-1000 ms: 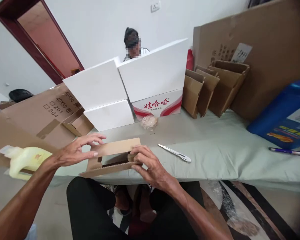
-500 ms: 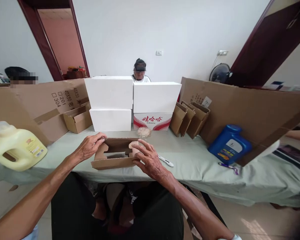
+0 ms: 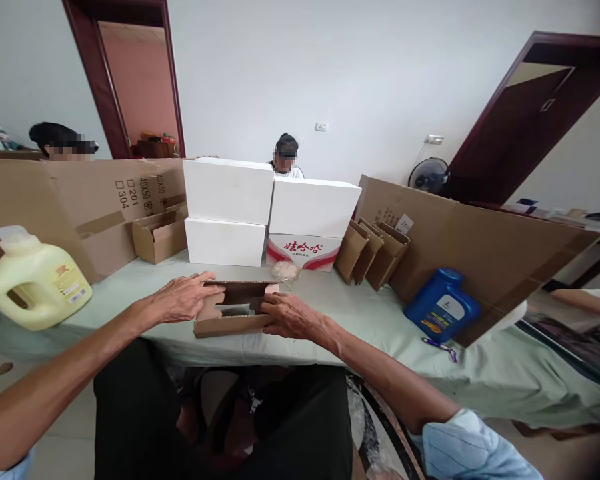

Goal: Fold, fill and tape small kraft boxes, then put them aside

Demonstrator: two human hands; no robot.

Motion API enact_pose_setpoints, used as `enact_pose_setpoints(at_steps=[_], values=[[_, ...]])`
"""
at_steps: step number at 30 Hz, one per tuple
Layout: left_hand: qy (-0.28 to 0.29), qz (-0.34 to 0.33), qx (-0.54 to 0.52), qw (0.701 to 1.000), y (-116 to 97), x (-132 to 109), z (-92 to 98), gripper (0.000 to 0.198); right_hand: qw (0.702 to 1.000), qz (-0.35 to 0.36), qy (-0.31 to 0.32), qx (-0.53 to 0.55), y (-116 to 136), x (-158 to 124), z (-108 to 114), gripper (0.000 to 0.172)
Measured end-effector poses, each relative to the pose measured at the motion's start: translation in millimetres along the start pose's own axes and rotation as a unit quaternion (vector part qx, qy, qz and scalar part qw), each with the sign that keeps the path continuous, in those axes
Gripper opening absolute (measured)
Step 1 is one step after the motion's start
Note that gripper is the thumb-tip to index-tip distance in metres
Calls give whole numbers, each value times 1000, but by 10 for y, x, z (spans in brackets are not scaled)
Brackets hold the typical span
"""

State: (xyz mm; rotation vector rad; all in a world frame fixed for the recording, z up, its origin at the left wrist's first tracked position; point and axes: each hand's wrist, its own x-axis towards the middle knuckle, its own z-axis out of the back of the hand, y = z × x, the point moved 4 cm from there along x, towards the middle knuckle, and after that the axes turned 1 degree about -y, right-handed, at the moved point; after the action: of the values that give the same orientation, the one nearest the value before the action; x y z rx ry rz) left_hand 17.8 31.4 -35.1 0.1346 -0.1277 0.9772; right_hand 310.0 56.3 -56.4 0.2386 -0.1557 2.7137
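A small brown cardboard box [image 3: 233,326] with raised walls and an open top sits near the table's front edge. My left hand [image 3: 185,298] grips its left side, fingers at the upper left edge. On the right side, my right hand [image 3: 289,315] is closed around the wall, its fingertips partly inside the box. A grey-white patch shows through the middle of the box; I cannot tell whether it is an item or the cloth. Just behind the box lies a round, pale bundle in clear plastic [image 3: 285,271].
Stacked white boxes [image 3: 227,193] stand behind. Several folded brown cartons [image 3: 375,253] lean to their right. A yellow jug [image 3: 37,280] is at left, a blue bottle [image 3: 443,305] and purple pen [image 3: 440,347] at right. Large cardboard panels [image 3: 480,257] flank the table. Two people sit beyond.
My right hand has moved from spread fingers over the box's right side to a closed grip on it. My left fingers have shifted over the left edge. The white cutter is now hidden.
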Motion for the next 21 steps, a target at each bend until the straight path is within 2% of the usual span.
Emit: enact_pose_setpoints(at_steps=[2, 5, 8, 14, 17, 21], values=[[54, 16, -39, 998, 46, -20, 35, 82, 998, 0, -60, 26, -29, -90, 16, 29], [90, 51, -110, 989, 112, -31, 81, 74, 983, -18, -167, 75, -88, -219, 78, 31], [60, 67, -177, 980, 153, -23, 73, 65, 957, -51, -253, 133, -150, -299, 111, 35], [2, 46, -276, 960, 179, -72, -64, 67, 892, -104, -363, 248, -202, -349, 21, 41], [-11, 66, -316, 946, 171, -120, -72, 68, 864, -143, -386, 292, -209, -347, -25, 42], [-42, 76, -346, 934, 107, -171, -42, 62, 850, -159, -394, 311, -214, -330, -42, 44]])
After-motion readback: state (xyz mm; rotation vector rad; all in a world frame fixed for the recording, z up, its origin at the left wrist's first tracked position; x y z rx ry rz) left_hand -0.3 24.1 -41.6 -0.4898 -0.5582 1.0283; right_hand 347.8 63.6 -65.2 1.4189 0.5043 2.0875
